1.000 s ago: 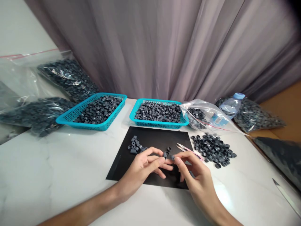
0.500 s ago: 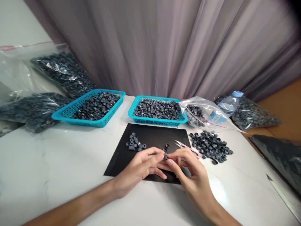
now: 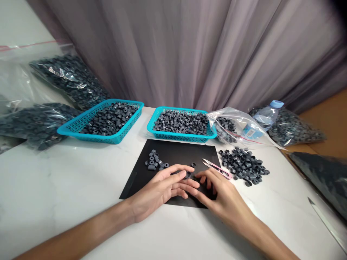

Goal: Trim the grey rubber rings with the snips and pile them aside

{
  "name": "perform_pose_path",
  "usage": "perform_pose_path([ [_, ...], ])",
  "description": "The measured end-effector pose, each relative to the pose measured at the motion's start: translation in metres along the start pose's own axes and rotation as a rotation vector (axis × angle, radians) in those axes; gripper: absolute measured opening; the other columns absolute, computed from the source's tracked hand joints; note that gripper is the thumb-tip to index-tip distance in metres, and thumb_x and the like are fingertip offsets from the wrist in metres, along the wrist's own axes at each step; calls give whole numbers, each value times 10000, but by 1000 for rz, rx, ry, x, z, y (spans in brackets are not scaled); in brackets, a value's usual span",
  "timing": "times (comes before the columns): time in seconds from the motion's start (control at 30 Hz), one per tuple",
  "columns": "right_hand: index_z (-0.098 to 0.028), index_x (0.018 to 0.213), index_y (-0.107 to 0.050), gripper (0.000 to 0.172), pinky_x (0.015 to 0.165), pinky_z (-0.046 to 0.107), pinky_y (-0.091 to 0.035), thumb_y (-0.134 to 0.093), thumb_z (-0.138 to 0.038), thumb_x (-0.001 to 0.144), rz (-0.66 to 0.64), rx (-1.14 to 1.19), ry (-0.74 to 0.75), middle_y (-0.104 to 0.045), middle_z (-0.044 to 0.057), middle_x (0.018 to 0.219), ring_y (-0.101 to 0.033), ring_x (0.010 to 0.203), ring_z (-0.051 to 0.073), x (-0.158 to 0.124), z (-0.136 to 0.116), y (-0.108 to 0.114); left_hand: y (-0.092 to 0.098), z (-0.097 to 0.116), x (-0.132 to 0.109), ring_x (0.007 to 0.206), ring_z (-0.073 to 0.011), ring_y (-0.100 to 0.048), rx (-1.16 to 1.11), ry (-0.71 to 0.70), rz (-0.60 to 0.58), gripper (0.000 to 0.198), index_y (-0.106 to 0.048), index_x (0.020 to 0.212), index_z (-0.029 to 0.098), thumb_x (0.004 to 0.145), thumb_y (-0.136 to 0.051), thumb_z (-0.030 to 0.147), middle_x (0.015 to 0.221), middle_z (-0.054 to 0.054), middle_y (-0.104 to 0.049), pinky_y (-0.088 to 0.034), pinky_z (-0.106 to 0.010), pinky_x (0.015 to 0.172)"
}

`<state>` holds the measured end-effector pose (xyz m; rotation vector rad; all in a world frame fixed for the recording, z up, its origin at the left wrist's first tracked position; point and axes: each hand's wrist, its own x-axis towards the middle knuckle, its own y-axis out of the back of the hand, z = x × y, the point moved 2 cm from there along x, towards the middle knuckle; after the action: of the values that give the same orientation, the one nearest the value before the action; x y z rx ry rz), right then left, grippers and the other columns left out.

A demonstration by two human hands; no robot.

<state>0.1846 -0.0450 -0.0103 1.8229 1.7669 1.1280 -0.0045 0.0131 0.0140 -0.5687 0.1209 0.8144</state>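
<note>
Both my hands rest low on a black mat [image 3: 173, 153] in front of me. My left hand [image 3: 159, 188] pinches a small grey rubber ring [image 3: 188, 175] between thumb and forefinger. My right hand [image 3: 221, 198] lies beside it with its fingers spread and bent, tips on the mat, thumb reaching under my left fingertips; nothing shows in it. Another loose ring [image 3: 193, 165] lies just beyond the fingers. A small cluster of rings [image 3: 154, 163] sits on the mat's left part. Pink-handled snips [image 3: 217, 168] lie by my right fingers.
A heap of grey rings [image 3: 244, 166] lies right of the mat. Two teal baskets [image 3: 77, 128] [image 3: 180, 136] of rings stand behind it. Clear bags of rings [image 3: 235, 130] [image 3: 35, 122] [image 3: 70, 81] and a water bottle [image 3: 267, 113] flank them. A blade [image 3: 325, 220] lies far right.
My hands have dropped from a raised two-handed pinch down onto the mat. My right hand has let go of the ring, which stays in my left fingers. The view has shifted slightly.
</note>
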Motion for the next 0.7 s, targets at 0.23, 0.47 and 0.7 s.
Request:
perform_pose_path([
  [0.23, -220, 972, -622, 116, 643, 310, -501, -510, -238, 996, 77, -30, 96, -620, 67, 930, -607, 805, 196, -2, -1, -4, 4, -6, 3, 978, -209, -687, -60, 0, 10, 258, -678, 1100, 150, 960, -608, 356, 1042, -132, -751, -471, -302, 840],
  [0.47, -241, 1126, -661, 171, 683, 321, -513, -576, -237, 978, 195, 221, 135, -632, 62, 940, -594, 803, 192, 2, -19, 5, -2, -11, 5, 860, -164, -605, -180, 63, -8, 218, -668, 968, 141, 965, -579, 339, 941, -81, -680, -424, -278, 741],
  [0.7, -270, 1196, -661, 234, 753, 320, -499, -585, -219, 981, 88, 316, 109, -653, 46, 986, -590, 868, 190, 3, -27, -4, -10, -12, 3, 791, -142, -534, -255, 122, -45, 255, -672, 989, 129, 983, -528, 339, 949, -73, -652, -393, -280, 743],
])
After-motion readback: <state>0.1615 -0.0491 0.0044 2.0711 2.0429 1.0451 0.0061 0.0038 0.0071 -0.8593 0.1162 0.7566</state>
